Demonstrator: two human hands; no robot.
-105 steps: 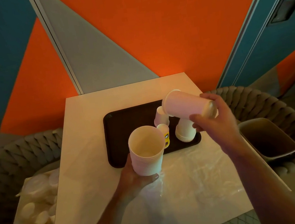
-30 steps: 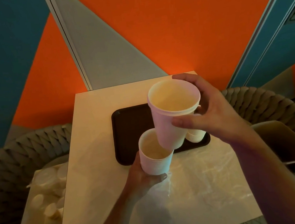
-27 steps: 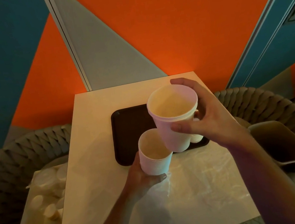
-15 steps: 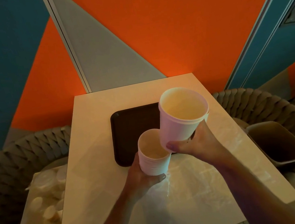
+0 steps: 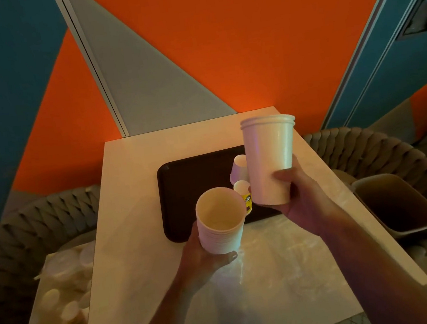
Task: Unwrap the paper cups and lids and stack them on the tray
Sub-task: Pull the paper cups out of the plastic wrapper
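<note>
My left hand (image 5: 205, 259) grips a short stack of white paper cups (image 5: 221, 221) from below, mouth up, over the near edge of the dark tray (image 5: 183, 189). My right hand (image 5: 300, 199) holds a taller white cup stack (image 5: 271, 160) upright by its base, raised above the tray's right side. On the tray behind these stand a small white cup (image 5: 238, 171) and a small cup with a yellow label (image 5: 245, 197), both partly hidden.
Clear plastic wrap (image 5: 280, 256) lies on the pale square table (image 5: 131, 199) in front of the tray. A box of wrapped cups and lids (image 5: 63, 285) sits low at the left. An open bin (image 5: 395, 204) stands on the woven seat at the right.
My right hand has lifted its cup stack up and to the right, away from the left stack, and now holds it by the base. My left hand has stayed in place.
</note>
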